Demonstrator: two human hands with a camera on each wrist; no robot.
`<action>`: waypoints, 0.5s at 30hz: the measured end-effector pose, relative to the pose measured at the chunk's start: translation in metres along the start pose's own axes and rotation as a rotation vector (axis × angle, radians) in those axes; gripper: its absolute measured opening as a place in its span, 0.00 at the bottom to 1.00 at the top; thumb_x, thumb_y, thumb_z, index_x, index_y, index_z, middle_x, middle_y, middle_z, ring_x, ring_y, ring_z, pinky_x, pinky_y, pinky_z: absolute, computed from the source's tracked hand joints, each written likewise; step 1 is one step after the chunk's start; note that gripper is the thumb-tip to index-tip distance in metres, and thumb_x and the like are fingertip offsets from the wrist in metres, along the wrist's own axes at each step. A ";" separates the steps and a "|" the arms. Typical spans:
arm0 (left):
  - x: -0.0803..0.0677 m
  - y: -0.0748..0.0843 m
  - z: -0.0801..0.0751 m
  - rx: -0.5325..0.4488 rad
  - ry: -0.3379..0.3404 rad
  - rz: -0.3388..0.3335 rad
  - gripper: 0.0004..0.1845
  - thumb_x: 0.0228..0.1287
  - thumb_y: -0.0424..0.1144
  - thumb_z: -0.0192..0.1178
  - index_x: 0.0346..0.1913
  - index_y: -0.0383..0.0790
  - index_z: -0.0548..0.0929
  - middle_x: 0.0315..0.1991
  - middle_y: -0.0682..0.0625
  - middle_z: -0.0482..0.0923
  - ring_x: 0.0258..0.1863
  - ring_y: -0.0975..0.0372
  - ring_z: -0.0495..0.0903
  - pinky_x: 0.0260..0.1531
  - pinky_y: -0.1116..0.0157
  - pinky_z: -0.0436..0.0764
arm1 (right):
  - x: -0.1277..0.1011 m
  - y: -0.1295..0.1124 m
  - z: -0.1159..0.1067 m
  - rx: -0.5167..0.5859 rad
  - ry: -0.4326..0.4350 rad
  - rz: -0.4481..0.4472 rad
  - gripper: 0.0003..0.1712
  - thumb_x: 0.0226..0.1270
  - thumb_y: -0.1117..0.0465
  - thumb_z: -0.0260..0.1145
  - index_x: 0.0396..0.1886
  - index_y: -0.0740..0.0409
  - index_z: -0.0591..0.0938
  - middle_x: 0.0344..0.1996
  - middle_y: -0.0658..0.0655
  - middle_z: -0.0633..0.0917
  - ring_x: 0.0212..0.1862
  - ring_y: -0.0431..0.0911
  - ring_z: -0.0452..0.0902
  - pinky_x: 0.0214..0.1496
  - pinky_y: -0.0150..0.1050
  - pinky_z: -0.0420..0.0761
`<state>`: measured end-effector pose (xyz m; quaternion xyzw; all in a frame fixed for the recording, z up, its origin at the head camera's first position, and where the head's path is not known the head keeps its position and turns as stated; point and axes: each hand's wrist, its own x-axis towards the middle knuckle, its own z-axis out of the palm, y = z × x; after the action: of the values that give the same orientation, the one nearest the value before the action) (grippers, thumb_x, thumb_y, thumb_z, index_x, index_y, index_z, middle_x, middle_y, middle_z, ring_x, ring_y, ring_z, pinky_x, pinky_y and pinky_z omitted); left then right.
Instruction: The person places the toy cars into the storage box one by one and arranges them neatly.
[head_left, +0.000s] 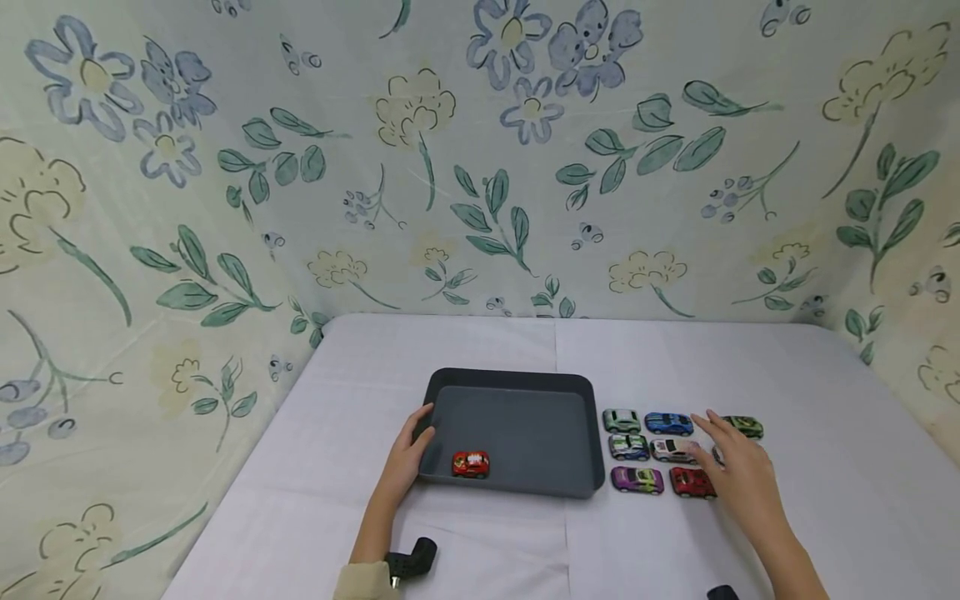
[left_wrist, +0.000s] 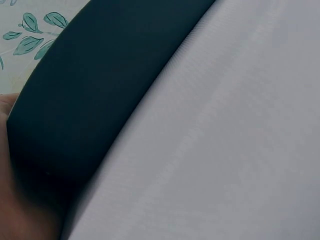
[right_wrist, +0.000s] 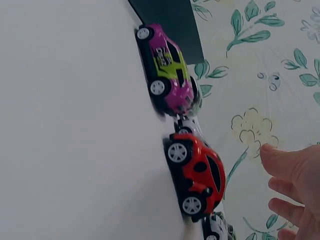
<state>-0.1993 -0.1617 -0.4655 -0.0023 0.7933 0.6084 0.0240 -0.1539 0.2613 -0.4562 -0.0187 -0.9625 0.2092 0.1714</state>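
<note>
On the white table [head_left: 300, 500] we see a big gray tray [head_left: 517, 429]. The left hand [head_left: 407, 447] holds its left side. The right hand [head_left: 738, 468], fingers loosely apart, hangs over the toy cars [head_left: 670, 450] beside the tray, holding nothing. One red car [head_left: 470, 464] sits in the tray's near left part.

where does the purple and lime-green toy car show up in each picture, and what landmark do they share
Head: the purple and lime-green toy car, right of centre, lower half.
Left wrist: not in it.
Right wrist: upper middle.
Shared landmark: the dark grey rectangular tray, lower middle in head, upper left in left wrist, top middle in right wrist.
</note>
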 end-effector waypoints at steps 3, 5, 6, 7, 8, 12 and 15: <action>0.008 -0.013 -0.001 -0.006 0.005 -0.001 0.24 0.68 0.41 0.48 0.66 0.47 0.63 0.70 0.42 0.53 0.71 0.47 0.47 0.67 0.44 0.46 | 0.002 0.014 0.001 -0.021 -0.004 0.028 0.26 0.60 0.63 0.61 0.58 0.65 0.70 0.58 0.72 0.68 0.57 0.70 0.62 0.55 0.69 0.57; 0.012 -0.022 -0.001 0.001 0.013 0.001 0.23 0.68 0.42 0.48 0.66 0.49 0.64 0.70 0.43 0.53 0.71 0.48 0.47 0.67 0.44 0.46 | 0.003 0.024 0.002 -0.023 -0.011 0.041 0.26 0.60 0.64 0.60 0.59 0.65 0.69 0.58 0.73 0.67 0.56 0.71 0.62 0.55 0.69 0.58; 0.014 -0.026 -0.001 0.004 0.016 0.002 0.23 0.68 0.43 0.48 0.65 0.51 0.64 0.70 0.44 0.53 0.71 0.48 0.47 0.67 0.44 0.46 | 0.003 0.028 0.002 -0.018 -0.017 0.048 0.26 0.60 0.65 0.60 0.59 0.65 0.69 0.59 0.74 0.67 0.56 0.71 0.61 0.54 0.69 0.58; 0.016 -0.030 -0.001 0.007 0.020 0.005 0.23 0.68 0.44 0.48 0.65 0.52 0.64 0.70 0.45 0.54 0.71 0.49 0.47 0.68 0.45 0.46 | 0.003 0.032 0.002 -0.005 -0.031 0.062 0.26 0.61 0.65 0.59 0.60 0.66 0.68 0.59 0.74 0.66 0.57 0.72 0.60 0.54 0.69 0.58; 0.017 -0.032 -0.001 0.013 0.022 0.011 0.23 0.68 0.44 0.48 0.65 0.53 0.64 0.70 0.45 0.54 0.71 0.50 0.47 0.68 0.45 0.46 | 0.003 0.036 0.002 0.011 -0.040 0.073 0.26 0.61 0.65 0.59 0.60 0.66 0.68 0.60 0.74 0.65 0.57 0.72 0.59 0.54 0.69 0.58; 0.018 -0.035 0.000 0.010 0.028 0.030 0.23 0.68 0.44 0.48 0.65 0.53 0.64 0.70 0.46 0.54 0.71 0.50 0.48 0.68 0.45 0.46 | 0.003 0.051 0.003 0.065 -0.079 0.108 0.26 0.64 0.64 0.57 0.61 0.67 0.66 0.61 0.76 0.61 0.59 0.74 0.56 0.55 0.70 0.56; 0.018 -0.035 0.001 0.008 0.030 0.033 0.23 0.68 0.44 0.48 0.65 0.52 0.64 0.70 0.46 0.55 0.71 0.50 0.48 0.68 0.45 0.46 | 0.003 0.060 0.004 0.076 -0.092 0.111 0.26 0.65 0.62 0.56 0.62 0.66 0.65 0.61 0.76 0.60 0.60 0.74 0.54 0.55 0.70 0.55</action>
<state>-0.2158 -0.1697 -0.5003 0.0020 0.7960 0.6053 0.0022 -0.1597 0.3146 -0.4829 -0.0557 -0.9583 0.2555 0.1157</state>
